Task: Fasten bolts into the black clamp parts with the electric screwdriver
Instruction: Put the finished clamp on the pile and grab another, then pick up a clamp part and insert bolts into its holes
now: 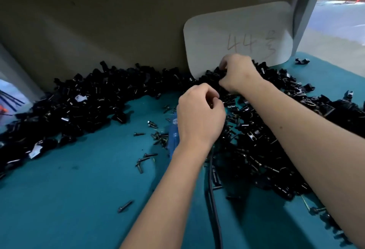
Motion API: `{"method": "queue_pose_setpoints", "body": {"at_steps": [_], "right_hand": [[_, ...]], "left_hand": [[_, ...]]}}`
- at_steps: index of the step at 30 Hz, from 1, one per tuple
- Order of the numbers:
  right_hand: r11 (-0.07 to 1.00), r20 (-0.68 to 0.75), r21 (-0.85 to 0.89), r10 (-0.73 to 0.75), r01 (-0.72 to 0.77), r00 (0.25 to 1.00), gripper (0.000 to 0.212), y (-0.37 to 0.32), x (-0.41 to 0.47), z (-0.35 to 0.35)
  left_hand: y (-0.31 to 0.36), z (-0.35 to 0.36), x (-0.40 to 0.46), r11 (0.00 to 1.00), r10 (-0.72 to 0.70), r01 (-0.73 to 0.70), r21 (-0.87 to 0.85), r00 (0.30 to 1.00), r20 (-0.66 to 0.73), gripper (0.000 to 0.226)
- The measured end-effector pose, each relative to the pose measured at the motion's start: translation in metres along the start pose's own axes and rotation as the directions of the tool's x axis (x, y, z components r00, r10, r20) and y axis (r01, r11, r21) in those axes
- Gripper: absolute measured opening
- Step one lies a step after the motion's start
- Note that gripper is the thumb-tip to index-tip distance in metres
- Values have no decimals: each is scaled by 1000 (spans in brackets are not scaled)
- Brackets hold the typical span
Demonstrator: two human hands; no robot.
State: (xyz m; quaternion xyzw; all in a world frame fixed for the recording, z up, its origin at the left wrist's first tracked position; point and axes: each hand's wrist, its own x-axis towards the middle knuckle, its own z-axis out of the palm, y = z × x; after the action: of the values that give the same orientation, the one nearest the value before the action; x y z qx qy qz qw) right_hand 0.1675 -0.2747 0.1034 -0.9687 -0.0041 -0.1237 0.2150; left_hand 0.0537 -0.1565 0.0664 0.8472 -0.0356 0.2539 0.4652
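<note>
A big heap of black clamp parts [88, 102] curves across the teal table [79, 199] from the left round to the right. My right hand [235, 73] reaches into the heap at the back and curls its fingers round a black clamp part [214, 75]. My left hand [199, 114] hovers in front of it with curled fingers that seem to pinch something small, hidden by the fingers. The blue electric screwdriver [173, 132] lies on the table under my left wrist, its black cable [214, 209] running toward me. Loose bolts [156, 136] lie scattered beside it.
A tall cardboard sheet [118, 21] stands behind the heap. A pale card marked "44" [237, 37] leans against it. More bolts [124, 206] lie singly on the table's near side. A dense pile of bolts and parts [266, 160] fills the right side.
</note>
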Motion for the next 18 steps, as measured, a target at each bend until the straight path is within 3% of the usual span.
{"method": "queue_pose_setpoints", "body": {"at_steps": [3,6,8,10,13,16,18], "right_hand": [[935,-108,349,-22,59,994,18,-36,-31,1],[824,-58,554,-105,119,993,19,-63,-69,20],[749,-27,653,-126,113,992,16,-76,-86,36],[717,-32,687,-135,119,990,19,-83,-99,50],[640,-6,767,-70,49,998,14,-86,-110,65],[510,49,858,36,-61,998,10,-80,-113,70],[396,101,910,64,-118,993,5,-74,-114,68]], "left_hand": [[-32,-37,6,993,-48,63,96,988,-150,10],[-78,-74,16,900,-175,246,361,960,-218,23],[-111,-96,23,767,-286,341,544,940,-187,44],[-136,-111,31,680,-393,347,646,916,-78,61],[-155,-117,38,707,-419,293,644,907,47,59],[-154,-111,35,782,-300,239,575,954,11,36],[-150,-106,28,813,-271,234,534,963,-10,32]]}}
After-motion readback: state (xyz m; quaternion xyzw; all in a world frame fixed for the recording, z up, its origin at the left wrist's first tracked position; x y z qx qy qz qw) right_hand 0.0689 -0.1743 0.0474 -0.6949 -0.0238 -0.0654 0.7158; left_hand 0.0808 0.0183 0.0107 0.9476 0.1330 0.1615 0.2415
